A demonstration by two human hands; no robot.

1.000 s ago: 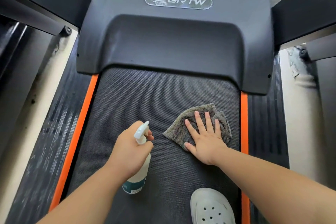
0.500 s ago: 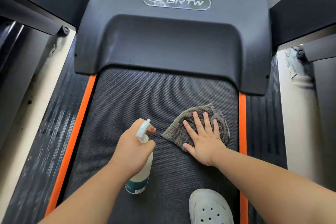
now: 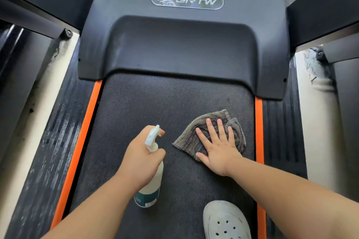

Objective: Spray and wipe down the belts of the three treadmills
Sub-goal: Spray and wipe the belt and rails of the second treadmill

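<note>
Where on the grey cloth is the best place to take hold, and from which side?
The grey cloth lies flat under the right hand; its pointed left corner sticks out uncovered, so probably pinch there, coming from above on the left.

The letters BRTW, in pale slanted capitals with a striped emblem to their left, stand on a glossy oval badge [image 3: 187,0] set at the top centre of the dark motor cover [image 3: 182,44] of the treadmill [image 3: 165,106]. The teal label [image 3: 147,198] round the base of the spray bottle [image 3: 154,184] bears a pale mark and a small white patch of fine print, both too small to be read
</note>
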